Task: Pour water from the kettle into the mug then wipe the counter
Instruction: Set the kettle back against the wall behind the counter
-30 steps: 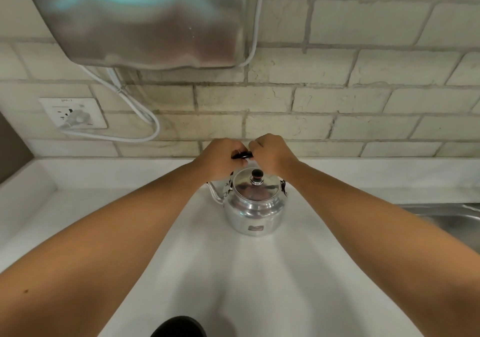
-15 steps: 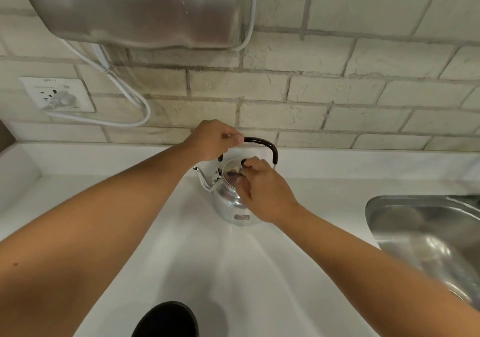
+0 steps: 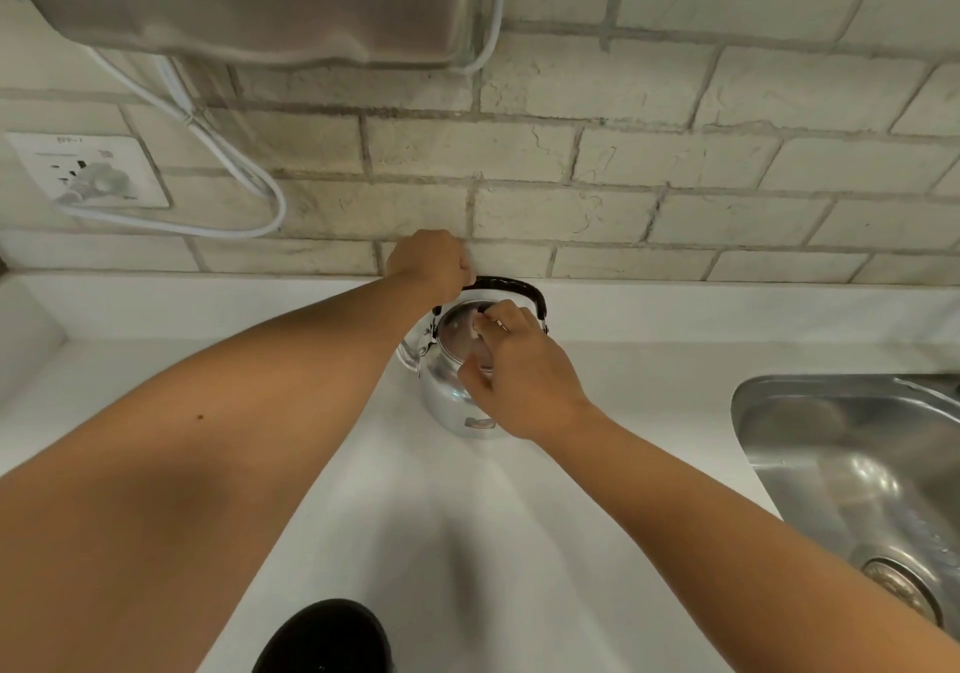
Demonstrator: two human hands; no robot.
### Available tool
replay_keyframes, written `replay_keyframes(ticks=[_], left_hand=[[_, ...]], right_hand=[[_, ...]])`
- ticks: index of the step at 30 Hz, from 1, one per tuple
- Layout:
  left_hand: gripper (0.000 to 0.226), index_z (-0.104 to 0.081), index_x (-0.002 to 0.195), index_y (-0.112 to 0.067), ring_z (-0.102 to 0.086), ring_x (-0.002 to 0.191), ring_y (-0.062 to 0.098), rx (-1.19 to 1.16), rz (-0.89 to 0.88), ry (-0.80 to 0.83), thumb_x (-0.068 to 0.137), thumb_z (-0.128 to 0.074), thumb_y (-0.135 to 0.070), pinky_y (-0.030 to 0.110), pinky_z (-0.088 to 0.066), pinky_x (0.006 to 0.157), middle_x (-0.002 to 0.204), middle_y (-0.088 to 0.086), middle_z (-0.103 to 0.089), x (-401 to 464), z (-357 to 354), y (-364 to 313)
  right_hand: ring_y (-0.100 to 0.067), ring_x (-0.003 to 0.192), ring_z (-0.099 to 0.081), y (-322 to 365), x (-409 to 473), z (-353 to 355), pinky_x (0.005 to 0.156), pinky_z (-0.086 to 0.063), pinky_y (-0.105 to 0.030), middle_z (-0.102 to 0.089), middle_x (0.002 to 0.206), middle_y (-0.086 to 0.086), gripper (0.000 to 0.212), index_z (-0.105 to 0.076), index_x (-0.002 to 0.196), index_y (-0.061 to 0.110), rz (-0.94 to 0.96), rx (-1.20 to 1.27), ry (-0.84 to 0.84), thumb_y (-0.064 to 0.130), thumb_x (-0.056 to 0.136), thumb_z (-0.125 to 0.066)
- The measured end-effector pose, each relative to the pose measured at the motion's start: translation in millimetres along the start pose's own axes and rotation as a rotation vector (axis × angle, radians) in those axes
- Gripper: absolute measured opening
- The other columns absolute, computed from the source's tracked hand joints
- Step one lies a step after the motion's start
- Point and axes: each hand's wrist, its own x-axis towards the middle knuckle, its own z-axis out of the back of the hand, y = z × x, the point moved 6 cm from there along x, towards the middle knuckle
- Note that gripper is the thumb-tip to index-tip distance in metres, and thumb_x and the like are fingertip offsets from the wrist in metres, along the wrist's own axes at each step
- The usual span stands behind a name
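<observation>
Since a second ago, right hand is pinching the kettle lid knob; left hand, at 11 o'clock, is clenching the handle.

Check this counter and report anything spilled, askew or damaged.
Nothing stands out. The kettle stands upright on the white counter, which looks dry. The left hand grips the handle and the right hand pinches the lid. The sink looks intact.
</observation>
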Motion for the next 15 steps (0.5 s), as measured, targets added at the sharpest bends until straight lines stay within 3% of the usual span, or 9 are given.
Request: replay_keyframes(ticks=[3,6,8,10,12,14,15], left_hand=[[0.019,-0.075,0.092,-0.009,-0.065,0.089,0.026,0.096,-0.033,0.058,0.089,-0.060,-0.021,0.034,-0.053,0.075,0.098,0.008,-0.073,-3.2,-5.0,-3.4],[0.033,-0.061,0.069,-0.005,-0.054,0.073,0.024,0.100,-0.030,0.141,0.095,-0.049,-0.020,0.031,-0.039,0.060,0.078,0.010,-0.061,-9.2,-5.5,-3.1],[0.037,-0.058,0.070,-0.005,-0.053,0.080,0.025,0.062,-0.021,0.232,0.098,-0.040,-0.021,0.028,-0.035,0.055,0.075,0.008,-0.058,-17.3,-2.0,-2.5],[0.037,-0.066,0.107,-0.005,-0.056,0.109,0.030,-0.005,-0.023,0.330,0.101,-0.037,-0.028,0.023,-0.042,0.073,0.111,0.010,-0.065,-30.0,2.8,-0.1],[0.046,-0.052,0.136,-0.012,-0.041,0.134,0.028,-0.053,-0.026,0.341,0.102,-0.036,-0.037,0.032,-0.035,0.103,0.146,0.010,-0.048,-49.9,14.4,1.9],[0.053,-0.043,0.143,-0.012,-0.032,0.141,0.025,-0.060,-0.040,0.286,0.101,-0.036,-0.042,0.033,-0.025,0.112,0.153,0.009,-0.037,-74.5,30.5,3.1],[0.054,-0.041,0.144,-0.013,-0.031,0.141,0.024,-0.067,-0.041,0.262,0.100,-0.037,-0.044,0.032,-0.023,0.112,0.154,0.007,-0.036,-88.1,38.5,4.7]], right_hand=[[-0.026,0.107,-0.048,-0.1,-0.1,-0.3,0.060,-0.043,-0.029,-0.051,0.122,-0.011,0.037,-0.058,0.114,0.003,-0.006,-0.008,0.015,0.027,0.087,-0.053],[-0.027,0.106,-0.048,0.7,0.9,0.4,0.060,-0.039,-0.028,-0.051,0.121,-0.011,0.035,-0.059,0.111,0.002,-0.013,-0.021,0.033,0.027,0.086,-0.053],[-0.027,0.107,-0.048,2.1,0.7,0.3,0.061,-0.039,-0.028,-0.050,0.123,-0.012,0.037,-0.058,0.113,0.003,-0.023,-0.031,0.059,0.027,0.086,-0.052],[-0.028,0.111,-0.048,3.8,-0.3,0.2,0.063,-0.039,-0.029,-0.048,0.126,-0.010,0.040,-0.056,0.118,0.004,-0.043,-0.052,0.101,0.030,0.087,-0.050],[-0.028,0.119,-0.045,4.5,-3.6,0.9,0.070,-0.044,-0.032,-0.046,0.133,-0.008,0.047,-0.051,0.125,0.006,-0.078,-0.051,0.150,0.035,0.087,-0.050],[-0.029,0.133,-0.034,5.2,-9.2,1.3,0.095,-0.042,-0.038,-0.037,0.147,-0.009,0.058,-0.038,0.137,0.008,-0.100,-0.073,0.236,0.038,0.089,-0.048],[-0.029,0.140,-0.022,6.9,-14.2,1.6,0.109,-0.032,-0.040,-0.027,0.154,-0.010,0.063,-0.028,0.144,0.009,-0.098,-0.107,0.298,0.038,0.091,-0.047]])
